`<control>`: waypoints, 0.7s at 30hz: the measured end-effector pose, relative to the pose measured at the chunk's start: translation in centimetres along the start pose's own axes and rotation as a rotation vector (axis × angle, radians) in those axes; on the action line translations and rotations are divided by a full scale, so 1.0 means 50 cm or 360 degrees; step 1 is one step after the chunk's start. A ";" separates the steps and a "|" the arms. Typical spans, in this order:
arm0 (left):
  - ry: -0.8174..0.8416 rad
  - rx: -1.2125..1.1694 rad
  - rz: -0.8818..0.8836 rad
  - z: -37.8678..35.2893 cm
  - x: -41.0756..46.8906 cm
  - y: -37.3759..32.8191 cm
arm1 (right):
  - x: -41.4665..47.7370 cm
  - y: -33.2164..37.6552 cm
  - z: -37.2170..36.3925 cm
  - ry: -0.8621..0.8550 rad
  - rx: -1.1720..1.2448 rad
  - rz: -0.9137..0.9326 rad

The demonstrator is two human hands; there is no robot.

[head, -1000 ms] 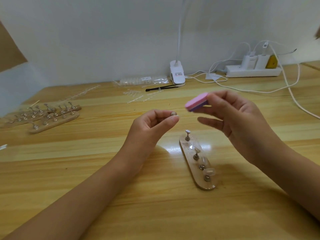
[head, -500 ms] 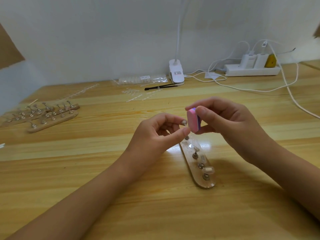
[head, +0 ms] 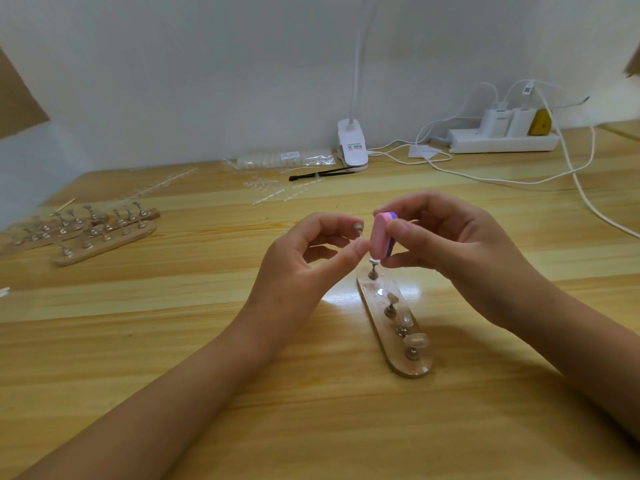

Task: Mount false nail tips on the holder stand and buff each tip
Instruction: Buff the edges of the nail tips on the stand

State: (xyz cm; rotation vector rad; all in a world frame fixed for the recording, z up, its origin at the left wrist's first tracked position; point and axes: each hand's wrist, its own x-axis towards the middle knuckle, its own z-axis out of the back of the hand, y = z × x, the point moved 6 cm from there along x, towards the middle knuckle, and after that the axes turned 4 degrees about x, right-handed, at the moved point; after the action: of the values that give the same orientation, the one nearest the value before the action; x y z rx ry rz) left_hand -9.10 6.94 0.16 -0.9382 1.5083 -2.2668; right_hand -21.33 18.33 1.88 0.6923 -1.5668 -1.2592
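Pinching small metal peg (head: 358, 227) between thumb and forefinger, left hand (head: 304, 258) holds it above table, likely for steady backing while buffing; whether nail tip sits on peg is too small to tell. Right hand (head: 450, 244) grips pink-purple buffer block (head: 381, 237), flat face turned toward peg, just beside it. Wooden stand (head: 415, 367) lies right beneath hands, near-end pegs carrying clear nail tips (head: 415, 339), probably kept close for easy remounting.

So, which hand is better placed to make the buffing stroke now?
The right hand. It grips the pink buffer block, whose pink face is close beside the small metal peg that the left hand pinches and can steady.
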 end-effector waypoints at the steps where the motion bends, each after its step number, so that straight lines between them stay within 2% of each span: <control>1: 0.0006 -0.0018 0.0001 0.000 -0.001 0.000 | 0.000 -0.001 -0.001 0.0000 0.0011 -0.0002; 4: 0.0008 -0.0062 0.0027 -0.001 -0.002 0.000 | -0.002 -0.011 -0.013 0.0098 -0.0043 -0.0100; 9: -0.0009 -0.0152 0.0050 0.001 0.004 0.003 | -0.002 -0.006 -0.005 -0.0076 0.0093 -0.0016; 12: 0.0013 -0.0183 0.0071 -0.002 0.005 0.005 | -0.002 -0.019 -0.015 0.0040 0.0077 -0.0133; 15: 0.0006 -0.0260 0.0114 -0.002 0.008 0.010 | -0.002 -0.017 -0.011 -0.0038 0.0107 -0.0071; 19: 0.0011 -0.0297 0.0139 -0.001 0.008 0.012 | -0.003 -0.016 -0.020 0.0016 0.0057 -0.0069; 21: 0.0014 -0.0301 0.0136 -0.001 0.008 0.011 | -0.003 -0.009 -0.010 -0.0098 0.0072 0.0021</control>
State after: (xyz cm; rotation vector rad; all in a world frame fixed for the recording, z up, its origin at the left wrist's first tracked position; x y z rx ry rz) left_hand -9.49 6.53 -0.18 -0.8951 1.7559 -2.1004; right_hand -20.89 18.14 1.41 0.6760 -1.6520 -1.2494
